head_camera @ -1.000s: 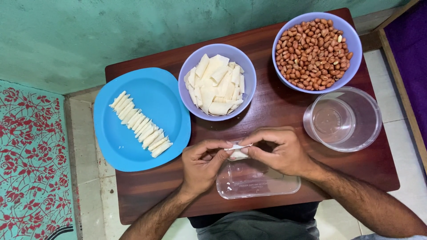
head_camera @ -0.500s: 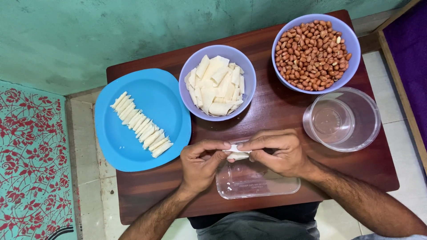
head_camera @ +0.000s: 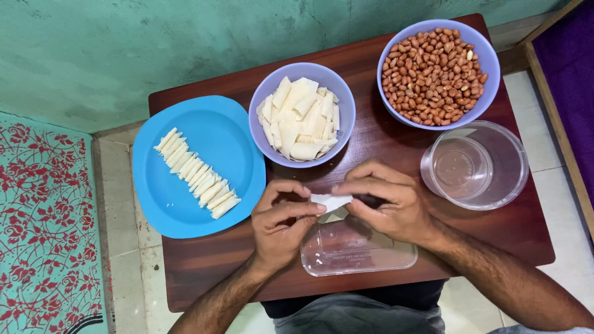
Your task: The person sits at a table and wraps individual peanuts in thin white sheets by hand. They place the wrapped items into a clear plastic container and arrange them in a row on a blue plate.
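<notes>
- Fingertips of the left hand (head_camera: 281,216) and right hand (head_camera: 387,207) pinch together on 1 small white pastry strip (head_camera: 331,203), held between them just above the clear rectangular tray (head_camera: 359,250).
- The step looks like folding or rolling the strip; the next move calls for a firm, even pinch along its edge.
- Outward: a blue plate (head_camera: 185,204) with a row of finished rolls (head_camera: 195,173), a bowl of loose strips (head_camera: 301,114), a bowl of peanuts (head_camera: 436,68), a clear round container (head_camera: 476,164).
- Whether a filling sits inside the strip is hidden, possibly by the thumbs.
</notes>
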